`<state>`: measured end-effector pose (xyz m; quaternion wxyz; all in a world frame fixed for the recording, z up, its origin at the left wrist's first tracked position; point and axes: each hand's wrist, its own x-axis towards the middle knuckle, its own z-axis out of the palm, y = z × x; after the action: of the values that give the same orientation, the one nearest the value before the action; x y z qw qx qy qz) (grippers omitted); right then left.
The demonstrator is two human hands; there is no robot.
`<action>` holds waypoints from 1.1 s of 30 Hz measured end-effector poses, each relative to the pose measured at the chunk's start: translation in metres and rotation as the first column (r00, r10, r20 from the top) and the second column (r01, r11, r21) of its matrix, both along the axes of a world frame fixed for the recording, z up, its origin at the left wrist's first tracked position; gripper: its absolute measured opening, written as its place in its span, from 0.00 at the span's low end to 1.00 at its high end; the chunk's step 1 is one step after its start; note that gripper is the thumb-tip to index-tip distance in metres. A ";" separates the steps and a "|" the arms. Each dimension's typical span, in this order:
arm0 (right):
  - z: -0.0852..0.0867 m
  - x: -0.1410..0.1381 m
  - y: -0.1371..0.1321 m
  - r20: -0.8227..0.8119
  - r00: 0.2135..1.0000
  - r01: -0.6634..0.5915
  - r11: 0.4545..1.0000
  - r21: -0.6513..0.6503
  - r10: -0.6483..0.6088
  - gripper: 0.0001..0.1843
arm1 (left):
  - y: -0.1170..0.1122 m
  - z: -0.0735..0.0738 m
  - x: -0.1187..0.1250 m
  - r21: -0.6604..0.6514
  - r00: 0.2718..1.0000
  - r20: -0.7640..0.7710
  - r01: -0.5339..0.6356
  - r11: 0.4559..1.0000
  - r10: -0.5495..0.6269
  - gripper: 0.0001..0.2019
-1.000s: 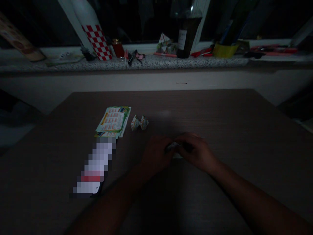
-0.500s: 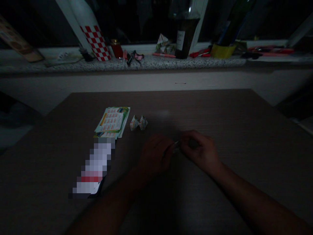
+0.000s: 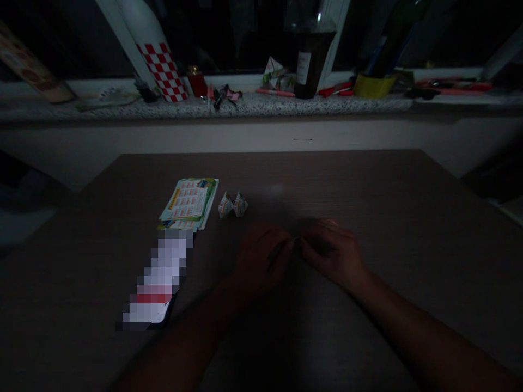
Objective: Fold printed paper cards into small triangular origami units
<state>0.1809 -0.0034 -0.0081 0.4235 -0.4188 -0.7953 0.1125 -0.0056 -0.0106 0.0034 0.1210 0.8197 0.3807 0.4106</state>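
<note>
Above the middle of the table, my left hand (image 3: 263,253) and my right hand (image 3: 337,250) meet at the fingertips, both closed in a pinch. Between them shows a thin pale edge of a small piece of paper (image 3: 295,239); the fingers and the dark hide most of it. Just beyond my left hand, two small folded paper shapes (image 3: 232,206) with printed sides stand side by side, touching. To their left lies a stack of printed calendar cards (image 3: 188,201), slightly fanned.
A phone (image 3: 161,283) with a lit, blurred screen lies left of my left forearm, touching the cards. The brown table (image 3: 388,190) reaches a wall. Above it, a granite sill (image 3: 253,103) bears a checkered bottle (image 3: 163,71), a dark jar (image 3: 308,65) and a yellow holder (image 3: 373,85).
My right fingers have closed in on the left fingertips, and less of the pale paper shows between them. The cards, phone and folded shapes stay put.
</note>
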 end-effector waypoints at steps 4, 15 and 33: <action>-0.006 0.014 0.010 0.059 0.991 0.123 0.987 -0.102 -0.117 0.06 | -0.001 0.003 -0.005 -0.050 0.997 0.027 -0.068 0.996 0.069 0.03; 0.003 0.005 -0.003 0.022 0.981 -0.193 0.965 0.174 0.193 0.11 | 0.003 -0.001 -0.003 0.057 0.988 -0.137 0.077 0.995 -0.068 0.04; 0.013 0.004 -0.008 0.056 0.983 -0.181 0.906 0.383 0.173 0.08 | 0.010 0.004 -0.005 0.194 0.952 -0.281 -0.069 0.979 0.123 0.06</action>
<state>0.1846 -0.0115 0.0050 0.4776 -0.2544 -0.8408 -0.0126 -0.0103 -0.0006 0.0076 -0.0321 0.8592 0.3947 0.3239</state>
